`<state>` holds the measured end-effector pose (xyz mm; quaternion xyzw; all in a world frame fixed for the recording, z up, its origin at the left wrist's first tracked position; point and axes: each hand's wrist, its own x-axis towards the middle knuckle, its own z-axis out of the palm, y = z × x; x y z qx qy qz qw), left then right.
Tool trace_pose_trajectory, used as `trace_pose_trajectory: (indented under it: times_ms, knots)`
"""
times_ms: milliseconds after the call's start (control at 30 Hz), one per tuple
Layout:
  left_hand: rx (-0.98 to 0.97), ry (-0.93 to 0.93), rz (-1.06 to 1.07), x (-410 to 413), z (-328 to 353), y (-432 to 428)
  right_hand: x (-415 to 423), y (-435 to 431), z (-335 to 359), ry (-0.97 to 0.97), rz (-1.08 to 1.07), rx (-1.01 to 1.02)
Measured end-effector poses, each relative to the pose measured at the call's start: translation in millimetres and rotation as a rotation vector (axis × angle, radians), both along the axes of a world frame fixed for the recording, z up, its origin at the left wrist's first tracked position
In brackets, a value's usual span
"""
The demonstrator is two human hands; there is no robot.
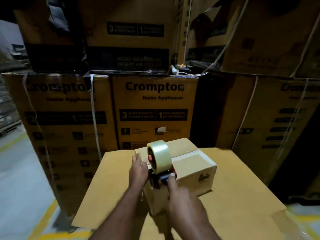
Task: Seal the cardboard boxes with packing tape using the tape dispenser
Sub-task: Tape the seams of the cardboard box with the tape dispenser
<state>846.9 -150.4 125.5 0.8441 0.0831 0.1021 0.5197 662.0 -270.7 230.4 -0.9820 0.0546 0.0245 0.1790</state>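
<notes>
showing two bare forearms nearest the lens, angling up and inward toward a small cardboard box. gripping the tape dispenser with the right hand, fingers wrapped round the handle, thumb lying along its top and pointing forward. holding the dispenser down at the near end of the box top, close to the near edge, with the clear tape roll standing upright ahead of the handle. laying the left hand flat on the top just left of the dispenser, fingers straight, palm down, gripping nothing, seemingly pinning a flap. resting the box on a wide cardboard surface, in front of stacked printed cartons. running the box's long axis away from the body and slightly rightward, placing most of the top beyond the grip, not behind it. lining the dispenser up roughly with that axis, handle toward the body, roll toward the far end. reaching a little farther forward with the left hand than with the right. not telling a starting strip from an ending one at this edge, with blade and tape end hidden under the dispenser. probably calling for straight travel along that axis, left hand clear of the path. risking a skewed strip through any swivelling of the box on the cardboard beneath.
</notes>
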Motion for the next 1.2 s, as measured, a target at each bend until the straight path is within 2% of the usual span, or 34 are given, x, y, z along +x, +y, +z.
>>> trace_pose_trajectory:
  times_ms: [67, 133, 200, 233, 367, 467, 533, 700, 867, 1033, 1200]
  knots:
    - [-0.028, -0.139, -0.041, -30, 5, 3, 4, -1, 0, 0.005, -0.009, -0.023]
    - [-0.019, -0.2, -0.206, -64, -5, 9, 2, -3, 3, 0.017, -0.021, -0.023]
    - [0.089, -0.097, -0.406, -90, -16, 13, -2, -7, 5, 0.02, -0.023, -0.013]
    - [0.174, -0.057, -0.431, -94, -21, 14, -5, -9, 5, 0.006, -0.019, -0.006]
    - [0.453, 0.037, -0.434, -93, -12, 18, -19, -14, 7, 0.013, -0.021, 0.012]
    - [0.669, 0.019, -0.501, -88, -13, 22, -26, -19, 5, 0.001, -0.023, 0.053]
    - [0.739, -0.009, -0.48, -84, -19, 20, -28, -21, 1, -0.03, -0.024, 0.078]
    - [0.617, -0.088, -0.377, -66, -22, 19, -18, -21, -8, -0.078, -0.011, 0.094]
    - [0.649, -0.038, -0.275, -44, -8, 12, 5, -16, -15, -0.134, -0.036, 0.072]
    - [0.538, -0.004, -0.244, -24, -2, -3, 26, -21, -19, -0.159, -0.049, 0.098]
    - [0.648, -0.029, -0.277, -9, -9, -4, 27, -25, -23, -0.171, -0.04, 0.11]
